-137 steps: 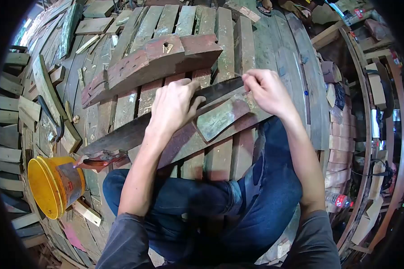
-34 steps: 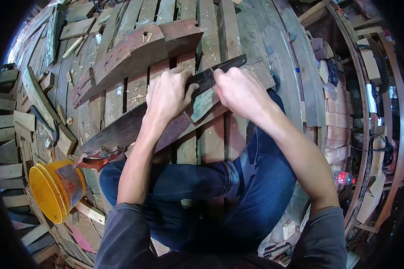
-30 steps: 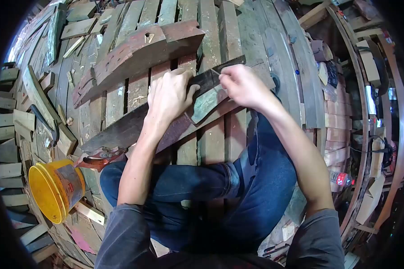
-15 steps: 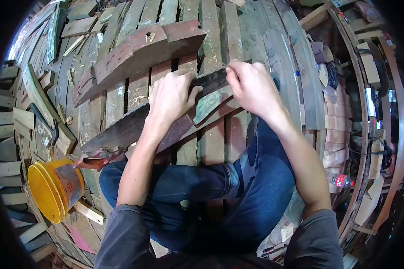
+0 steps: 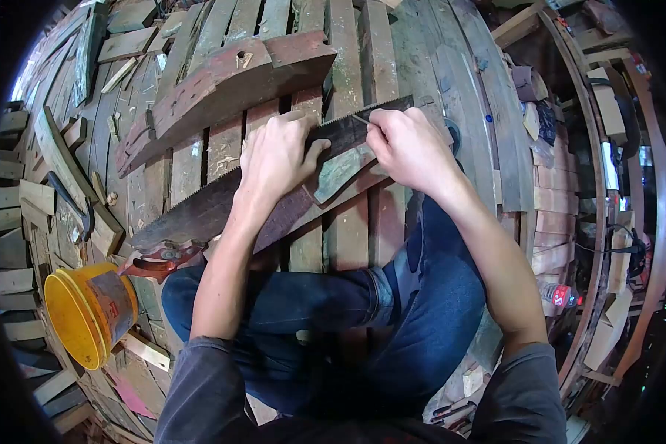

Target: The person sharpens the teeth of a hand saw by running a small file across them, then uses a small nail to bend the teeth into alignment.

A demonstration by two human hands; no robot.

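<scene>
Person seated, legs folded, in jeans (image 5: 440, 288), on wooden slats (image 5: 305, 253). Saw (image 5: 207, 203) set diagonally in front: red handle (image 5: 182, 254) low on the left near one knee, blade running up and away to the right, tip beyond the right hand (image 5: 401, 140). Toothed edge on the side away from the person.

Left hand (image 5: 280, 152) clamped over mid-blade, fingers bent across the toothed side, thumb on the near face. Right hand closed, thumb and fingers pinching a thin rod (image 5: 360, 118); its visible end lies at the teeth, between the two hands. The rest of it is hidden in the grip. Hands near each other, not touching.

Just below the blade, a block (image 5: 340, 173) with a greenish face, on top of a beam (image 5: 292, 214) of dull purple-brown that runs alongside the saw. Blade appears to lean against the block; contact partly covered by the left hand.

Beyond the saw, apart from it, a thick reddish timber (image 5: 233, 95), bent in outline, hole in its top. Yellow bucket (image 5: 115, 302) just beside the saw handle, tipped toward the left. Bottle (image 5: 562, 296) with red label well off to the right.
</scene>
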